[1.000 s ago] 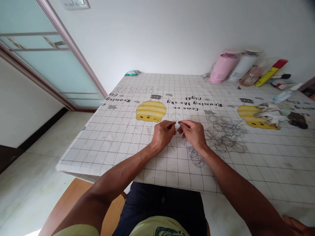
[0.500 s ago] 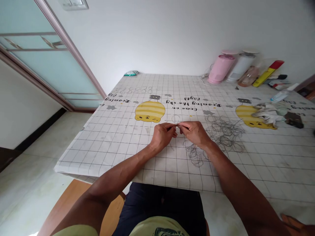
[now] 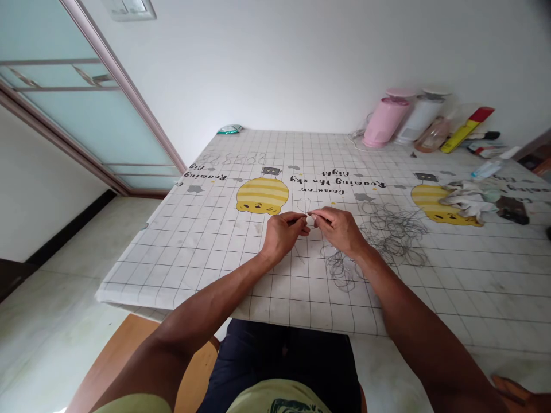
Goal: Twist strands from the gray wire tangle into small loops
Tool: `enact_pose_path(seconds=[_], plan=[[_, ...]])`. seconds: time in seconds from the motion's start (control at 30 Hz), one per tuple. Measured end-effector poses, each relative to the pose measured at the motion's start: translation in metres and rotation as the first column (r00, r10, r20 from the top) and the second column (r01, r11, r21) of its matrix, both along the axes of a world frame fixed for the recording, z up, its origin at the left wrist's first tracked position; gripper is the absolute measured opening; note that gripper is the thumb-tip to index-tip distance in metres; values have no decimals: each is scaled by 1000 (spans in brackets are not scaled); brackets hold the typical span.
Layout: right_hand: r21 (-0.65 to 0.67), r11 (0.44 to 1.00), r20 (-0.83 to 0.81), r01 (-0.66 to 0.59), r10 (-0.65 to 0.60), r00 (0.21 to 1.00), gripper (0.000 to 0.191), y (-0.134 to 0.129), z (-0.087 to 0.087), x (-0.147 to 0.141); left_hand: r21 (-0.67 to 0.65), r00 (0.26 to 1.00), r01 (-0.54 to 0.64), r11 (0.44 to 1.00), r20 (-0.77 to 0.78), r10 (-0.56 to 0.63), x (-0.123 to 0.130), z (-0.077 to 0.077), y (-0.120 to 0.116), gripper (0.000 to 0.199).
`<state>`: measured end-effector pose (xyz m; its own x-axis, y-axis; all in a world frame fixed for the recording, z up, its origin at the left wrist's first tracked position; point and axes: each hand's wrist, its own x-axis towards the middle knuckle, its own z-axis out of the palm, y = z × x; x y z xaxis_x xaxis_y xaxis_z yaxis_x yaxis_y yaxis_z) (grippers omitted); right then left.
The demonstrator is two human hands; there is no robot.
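My left hand (image 3: 283, 232) and my right hand (image 3: 337, 226) meet fingertip to fingertip over the table, both pinched closed. Between them they hold a thin wire (image 3: 303, 199), whose round loop rises just beyond the fingertips. The ends of this wire are too fine to follow. Beside and partly behind my right wrist lies a tangled heap of thin grey wire pieces (image 3: 394, 235), with a smaller clump of wire (image 3: 342, 274) nearer the table's front edge. A row of bent wire loops (image 3: 235, 158) rests at the far left of the table.
A checked tablecloth (image 3: 206, 252) covers the table. Along the back right stand a pink cylinder (image 3: 385, 120), a white cylinder (image 3: 419, 119), a bottle (image 3: 433, 135) and a yellow-red box (image 3: 467, 130). A crumpled cloth (image 3: 469, 198) lies right; a green packet (image 3: 230, 129) sits back left.
My fingertips have drawn slightly apart, and the wire loop has shifted a little to the left. The wire heaps lie as before.
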<state>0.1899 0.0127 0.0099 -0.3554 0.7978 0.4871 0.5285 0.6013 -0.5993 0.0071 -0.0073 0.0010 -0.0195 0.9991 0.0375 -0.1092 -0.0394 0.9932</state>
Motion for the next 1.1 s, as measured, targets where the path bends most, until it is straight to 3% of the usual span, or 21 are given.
enact_pose_path(seconds=[0.4,0.6,0.67,0.77,0.9,1.1], plan=[[-146,982,-87,120,-133,987,32,-10,-3,-8,-6,998,-45,999,-42,45,-5,5,4,9],[-33,974,-183,222,-224,957,25,-14,-12,-22,29,997,-63,998,-42,64,-6,6,2,11],[-10,975,-181,222,-220,959,25,-14,-11,-24,61,995,-69,996,-74,74,-5,6,-1,10],[-83,976,-178,199,-211,961,25,-14,-6,-22,75,993,-38,996,-108,46,-3,6,-5,11],[-206,965,-196,159,-200,960,24,-12,0,-16,39,997,33,999,-71,-31,0,6,-9,11],[-239,965,-173,105,-149,974,23,-10,3,-8,4,998,40,999,-47,-40,-1,7,-7,10]])
